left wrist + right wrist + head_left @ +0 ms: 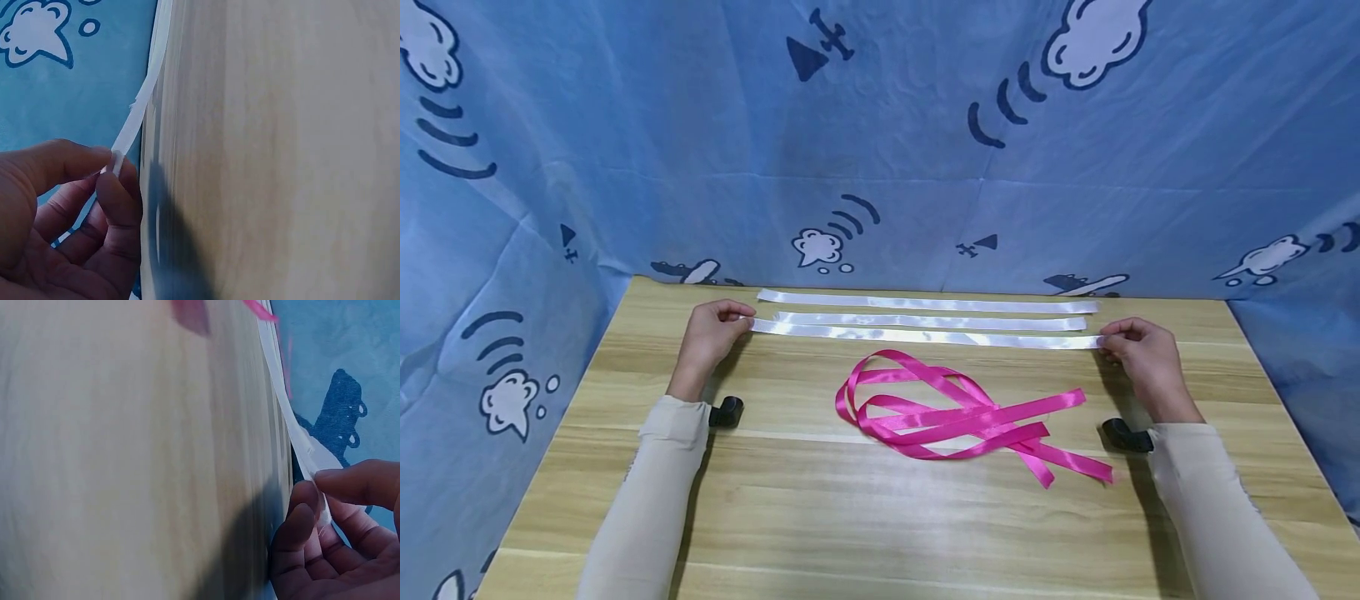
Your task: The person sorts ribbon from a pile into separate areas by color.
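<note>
Ribbon of white satin (925,335) stretches straight across the twelve o'clock side of the wood-grain table (850,525), its ends pinched between thumb and fingers of the left hand (709,333) at ten o'clock and the right hand (1146,358) at two. Toward twelve from it, a second white ribbon (932,321) lies just beside and a third white ribbon (925,302) farther off; toward six, a loosely looped magenta satin ribbon (985,417) lies near.
</note>
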